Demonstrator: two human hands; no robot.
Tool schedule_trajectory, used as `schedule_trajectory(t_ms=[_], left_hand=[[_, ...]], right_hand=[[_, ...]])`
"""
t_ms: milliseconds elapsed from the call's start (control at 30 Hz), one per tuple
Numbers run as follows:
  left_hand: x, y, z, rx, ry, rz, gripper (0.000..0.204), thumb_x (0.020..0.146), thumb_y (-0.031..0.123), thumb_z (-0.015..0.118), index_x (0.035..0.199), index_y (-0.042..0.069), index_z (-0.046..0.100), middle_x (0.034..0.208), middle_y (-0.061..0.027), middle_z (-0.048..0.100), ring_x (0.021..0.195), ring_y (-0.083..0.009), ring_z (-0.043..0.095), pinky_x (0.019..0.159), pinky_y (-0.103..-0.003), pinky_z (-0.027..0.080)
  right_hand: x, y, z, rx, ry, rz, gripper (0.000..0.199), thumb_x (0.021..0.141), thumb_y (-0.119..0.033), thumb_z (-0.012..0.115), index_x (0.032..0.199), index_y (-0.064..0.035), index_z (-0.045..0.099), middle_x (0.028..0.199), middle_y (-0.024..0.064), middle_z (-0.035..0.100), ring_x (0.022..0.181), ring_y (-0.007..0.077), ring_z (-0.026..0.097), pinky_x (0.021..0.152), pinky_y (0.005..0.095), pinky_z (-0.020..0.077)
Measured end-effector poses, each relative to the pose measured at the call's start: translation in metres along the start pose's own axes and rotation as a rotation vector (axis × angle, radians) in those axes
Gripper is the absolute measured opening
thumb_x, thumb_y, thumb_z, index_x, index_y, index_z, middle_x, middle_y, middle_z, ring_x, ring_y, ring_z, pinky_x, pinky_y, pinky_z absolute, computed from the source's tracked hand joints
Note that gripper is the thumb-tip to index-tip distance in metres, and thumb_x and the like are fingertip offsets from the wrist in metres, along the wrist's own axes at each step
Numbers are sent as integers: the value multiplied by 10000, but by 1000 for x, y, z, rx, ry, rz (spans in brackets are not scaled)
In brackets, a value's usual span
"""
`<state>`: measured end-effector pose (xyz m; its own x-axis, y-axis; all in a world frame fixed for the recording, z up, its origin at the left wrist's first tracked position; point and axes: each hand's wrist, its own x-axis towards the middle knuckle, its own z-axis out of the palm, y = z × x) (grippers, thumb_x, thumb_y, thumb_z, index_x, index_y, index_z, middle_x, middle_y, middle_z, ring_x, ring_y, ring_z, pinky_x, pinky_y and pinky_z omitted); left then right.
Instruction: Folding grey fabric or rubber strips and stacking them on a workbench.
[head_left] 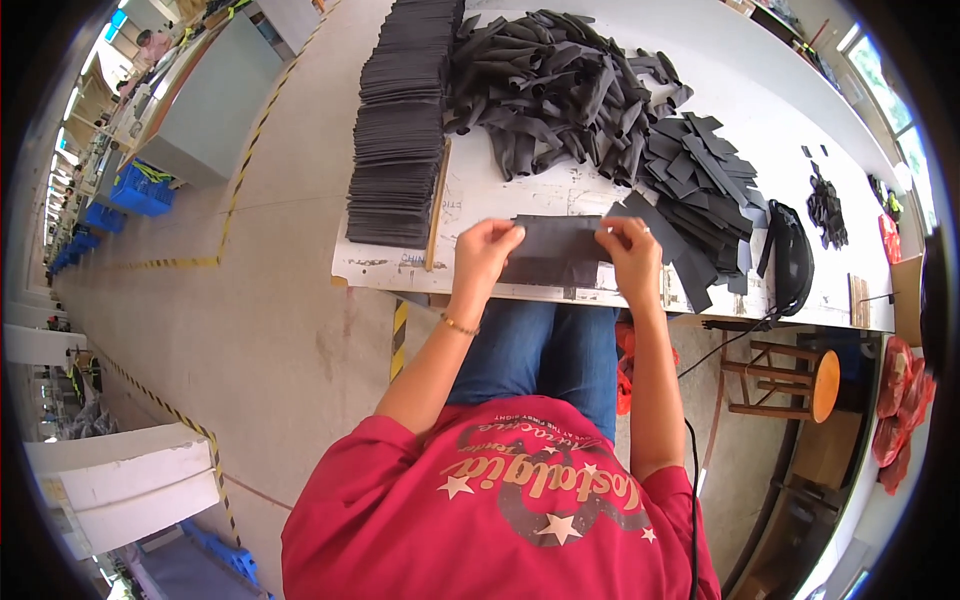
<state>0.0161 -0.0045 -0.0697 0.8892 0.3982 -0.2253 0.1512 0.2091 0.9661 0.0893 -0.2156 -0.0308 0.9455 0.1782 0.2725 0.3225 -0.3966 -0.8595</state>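
While the left hand (484, 252) has its fingers clamped on the left end of a black sheet (552, 248), the right hand (634, 256) has its fingers clamped on the right end. The sheet is at the near edge of the worktop (468, 188). A black stack (400, 130) lines the left edge; flat black strips (700, 185) lie right of the sheet.

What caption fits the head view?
Left hand and right hand hold a black sheet at a white table, black pieces heaped beyond.
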Motion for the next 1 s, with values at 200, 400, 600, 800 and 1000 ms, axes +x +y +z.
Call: schedule_trajectory(t_ms=[200,400,600,800,1000], left_hand=[[47,-25,5,529,106,156,200,744,177,783,832,25,688,709,-55,674,635,-145,627,621,-287,506],[93,-10,2,546,271,501,152,830,167,685,908,51,626,778,-99,643,700,-247,632,657,-360,504],[232,67,-43,1350,375,797,112,863,62,559,894,-2,646,825,-189,664,778,-368,665,675,-441,540],[246,59,-5,1496,231,420,191,870,186,603,856,11,679,843,-226,680,831,-400,665,725,-462,537],[255,20,-7,1035,492,412,163,839,144,633,869,-15,656,848,-226,687,844,-386,674,785,-459,523]], right_hand=[[36,59,23,-143,-136,0,127,755,-67,734,842,8,680,777,131,623,681,234,622,641,320,482],[24,74,17,-220,-36,8,240,786,-123,738,989,-32,650,945,126,607,815,267,588,731,368,483],[48,102,-19,-632,127,-199,336,782,-148,734,1087,-40,643,1058,123,612,984,309,576,814,403,476],[35,128,-10,-974,-178,-116,466,813,-237,696,1221,-48,574,1147,119,573,1062,307,533,855,423,452],[20,104,-16,-852,-204,-157,392,846,-192,655,1170,17,583,1157,182,559,1100,346,513,901,426,463]])
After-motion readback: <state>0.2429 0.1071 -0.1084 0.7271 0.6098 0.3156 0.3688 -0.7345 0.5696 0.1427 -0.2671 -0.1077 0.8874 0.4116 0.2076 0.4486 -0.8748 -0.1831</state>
